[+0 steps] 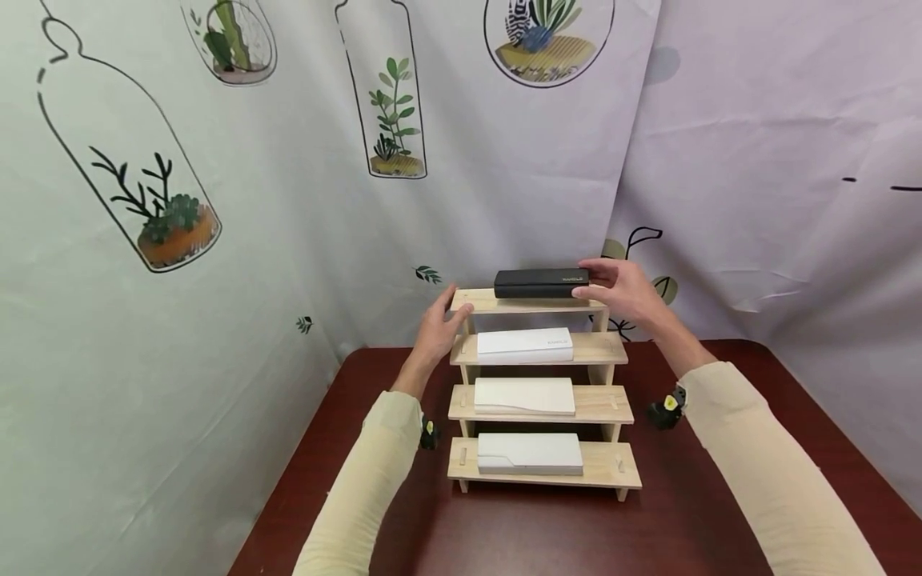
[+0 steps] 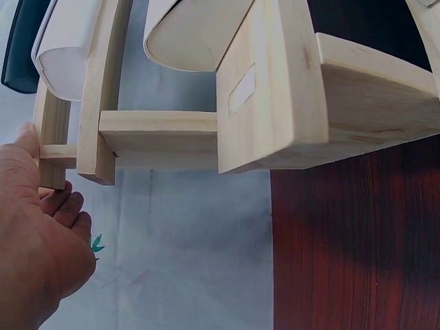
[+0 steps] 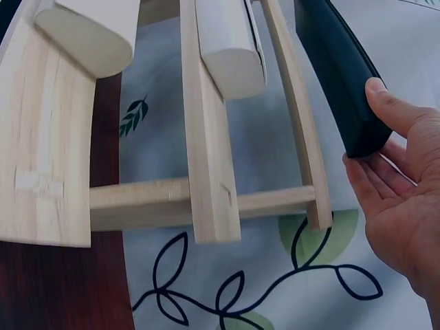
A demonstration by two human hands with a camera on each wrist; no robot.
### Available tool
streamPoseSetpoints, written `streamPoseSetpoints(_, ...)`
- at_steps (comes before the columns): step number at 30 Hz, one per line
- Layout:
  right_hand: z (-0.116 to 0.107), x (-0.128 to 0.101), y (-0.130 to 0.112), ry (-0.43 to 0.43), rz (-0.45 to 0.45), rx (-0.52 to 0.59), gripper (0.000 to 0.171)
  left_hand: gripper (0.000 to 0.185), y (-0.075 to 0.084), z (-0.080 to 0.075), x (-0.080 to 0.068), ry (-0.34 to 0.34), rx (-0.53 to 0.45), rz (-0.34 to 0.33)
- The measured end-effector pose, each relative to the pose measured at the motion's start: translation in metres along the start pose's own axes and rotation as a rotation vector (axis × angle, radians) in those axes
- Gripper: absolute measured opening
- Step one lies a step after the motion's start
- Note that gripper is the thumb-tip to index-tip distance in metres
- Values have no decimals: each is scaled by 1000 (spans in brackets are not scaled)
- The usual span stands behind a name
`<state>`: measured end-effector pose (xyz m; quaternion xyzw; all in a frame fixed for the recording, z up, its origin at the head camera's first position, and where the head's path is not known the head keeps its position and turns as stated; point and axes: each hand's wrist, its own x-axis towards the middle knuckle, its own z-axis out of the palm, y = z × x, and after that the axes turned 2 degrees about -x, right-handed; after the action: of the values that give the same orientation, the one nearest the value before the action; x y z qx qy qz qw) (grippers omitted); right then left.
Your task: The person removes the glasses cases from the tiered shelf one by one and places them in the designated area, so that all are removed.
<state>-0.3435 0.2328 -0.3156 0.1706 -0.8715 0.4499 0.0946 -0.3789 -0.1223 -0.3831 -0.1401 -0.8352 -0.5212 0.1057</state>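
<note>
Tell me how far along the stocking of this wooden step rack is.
Nearly finished, it seems. The three lower steps of the wooden rack each already carry a white power bank. In hand now: the right hand holds the end of the black power bank lying on the top step, while the left hand touches the rack's top left corner. What looks left is releasing the black one.

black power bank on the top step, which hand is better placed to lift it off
Right. The right hand already touches the black power bank at its end, thumb on its edge. The left hand only rests at the wooden rack top step's left corner, off the bank.
</note>
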Motion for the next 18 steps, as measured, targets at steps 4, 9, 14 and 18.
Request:
streamPoseSetpoints(4, -8, -5, 2, 21, 16, 3, 65, 74, -1, 1, 0, -2, 0, 3)
streamPoseSetpoints(9, -20, -11, 7, 79, 49, 26, 63, 73, 0, 0, 0, -6, -3, 2)
streamPoseSetpoints(14, -34, -18, 16, 102, 83, 33, 63, 74, -1, 0, 0, -17, -4, 2)
streamPoseSetpoints(18, -45, -22, 25, 123, 71, 24, 63, 75, -1, -2, 0, -22, -6, -2)
